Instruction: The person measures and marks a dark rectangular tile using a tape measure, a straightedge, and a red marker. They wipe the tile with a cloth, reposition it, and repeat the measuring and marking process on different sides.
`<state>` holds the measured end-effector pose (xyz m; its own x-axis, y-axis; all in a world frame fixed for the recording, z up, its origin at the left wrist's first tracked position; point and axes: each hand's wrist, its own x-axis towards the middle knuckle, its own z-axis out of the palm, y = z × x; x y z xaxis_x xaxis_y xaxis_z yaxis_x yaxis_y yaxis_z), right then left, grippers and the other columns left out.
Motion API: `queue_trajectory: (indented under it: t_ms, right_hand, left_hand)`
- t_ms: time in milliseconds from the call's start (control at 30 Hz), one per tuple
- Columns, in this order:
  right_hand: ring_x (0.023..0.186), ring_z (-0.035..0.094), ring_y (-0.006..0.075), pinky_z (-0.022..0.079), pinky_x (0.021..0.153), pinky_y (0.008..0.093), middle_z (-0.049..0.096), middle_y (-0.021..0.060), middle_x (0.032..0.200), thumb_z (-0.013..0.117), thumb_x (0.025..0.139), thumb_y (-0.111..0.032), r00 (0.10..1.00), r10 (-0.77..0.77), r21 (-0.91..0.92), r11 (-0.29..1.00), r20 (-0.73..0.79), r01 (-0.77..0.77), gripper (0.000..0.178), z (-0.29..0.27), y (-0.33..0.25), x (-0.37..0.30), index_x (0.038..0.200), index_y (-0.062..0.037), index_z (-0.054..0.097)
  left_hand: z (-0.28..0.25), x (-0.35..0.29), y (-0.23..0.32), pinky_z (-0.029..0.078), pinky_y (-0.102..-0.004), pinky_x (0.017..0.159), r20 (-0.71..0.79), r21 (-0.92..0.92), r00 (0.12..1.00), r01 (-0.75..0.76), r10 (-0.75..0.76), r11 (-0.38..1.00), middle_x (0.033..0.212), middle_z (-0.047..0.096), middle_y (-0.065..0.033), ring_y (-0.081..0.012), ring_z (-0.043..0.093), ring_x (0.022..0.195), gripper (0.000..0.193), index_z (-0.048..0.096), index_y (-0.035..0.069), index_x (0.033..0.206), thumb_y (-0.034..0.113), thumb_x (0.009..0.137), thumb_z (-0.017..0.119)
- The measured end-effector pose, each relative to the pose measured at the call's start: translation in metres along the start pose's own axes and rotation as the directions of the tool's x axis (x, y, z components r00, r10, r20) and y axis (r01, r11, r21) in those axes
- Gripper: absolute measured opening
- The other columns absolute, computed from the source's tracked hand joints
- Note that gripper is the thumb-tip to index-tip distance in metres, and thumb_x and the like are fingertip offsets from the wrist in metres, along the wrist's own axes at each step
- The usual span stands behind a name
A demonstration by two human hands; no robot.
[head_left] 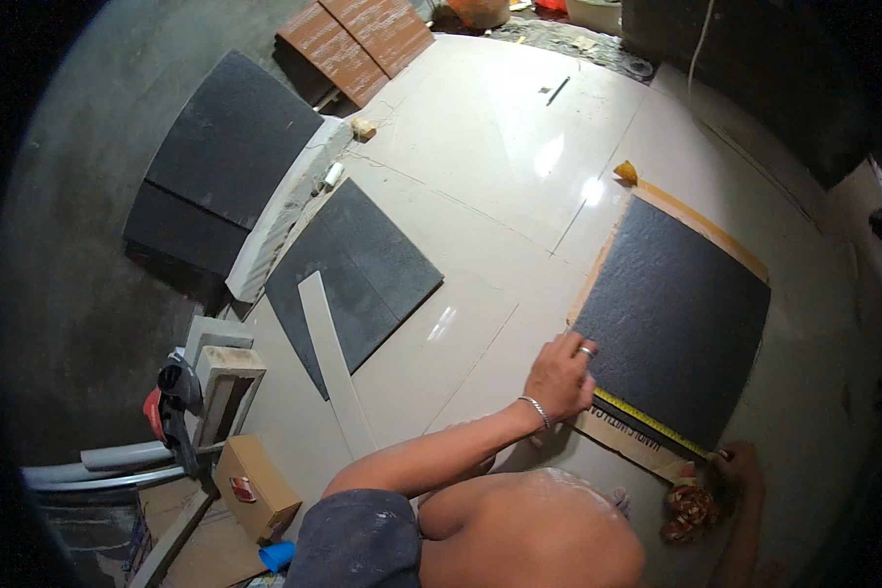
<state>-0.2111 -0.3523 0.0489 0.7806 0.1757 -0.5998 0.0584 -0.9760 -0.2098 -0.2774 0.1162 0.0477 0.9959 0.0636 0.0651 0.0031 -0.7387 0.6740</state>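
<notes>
Tape, yellow and marked (652, 422), runs pulled out straight along the near edge of a dark textured tile (676, 323), from its near left corner to its near right corner. The left hand (563, 375), wearing a ring and with a bracelet at the wrist, is at the tile's near left corner, fingers bent over the tape's end; their tips are hidden, so whether they pinch or only press cannot be told. At the tile's near right corner the right hand (740, 465) is closed around the tape's other end, partly in shadow. Beneath the tile lies flattened cardboard (617, 438), showing past its near, left and far edges. A crumpled patterned cloth (689, 512) lies just off the tile's near right corner, beside the right hand, and a small orange-brown piece (625, 172) sits at its far left corner. Well to the left of the tile, other dark tiles (402, 269) lie on the floor with a pale flat strip (325, 328) across them. Farther left of the tile stand large dark panels (235, 137), and beyond it, on the far left, are reddish-brown panels (355, 44).
</notes>
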Motion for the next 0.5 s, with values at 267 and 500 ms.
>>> queue_trajectory:
  t_ms: [267,500]
  right_hand:
    - [0.104,0.07,0.0331,0.056,0.089,0.0456,0.074,0.02,0.105,0.082,0.087,-0.045,0.964,0.195,0.065,0.976,0.18,-0.21,0.049,-0.018,-0.021,-0.005,0.104,0.0009,0.076]
    - [0.111,0.068,0.0338,0.054,0.101,0.0481,0.071,0.0174,0.126,0.079,0.087,-0.057,0.947,0.261,0.017,0.963,0.186,-0.269,0.054,-0.014,-0.026,-0.006,0.115,-0.0104,0.079]
  left_hand:
    - [0.005,-0.014,-0.048,0.061,-0.0302,0.072,-0.064,-0.322,0.936,0.309,-0.347,0.895,0.09,0.077,-0.0114,-0.0184,0.076,0.079,0.014,0.077,0.001,0.099,0.01,0.089,0.081]
    - [-0.007,-0.005,-0.039,0.059,-0.0323,0.07,-0.047,-0.209,0.838,0.524,-0.544,0.825,0.077,0.077,-0.0111,-0.0178,0.074,0.07,0.021,0.078,0.002,0.085,0.019,0.079,0.09]
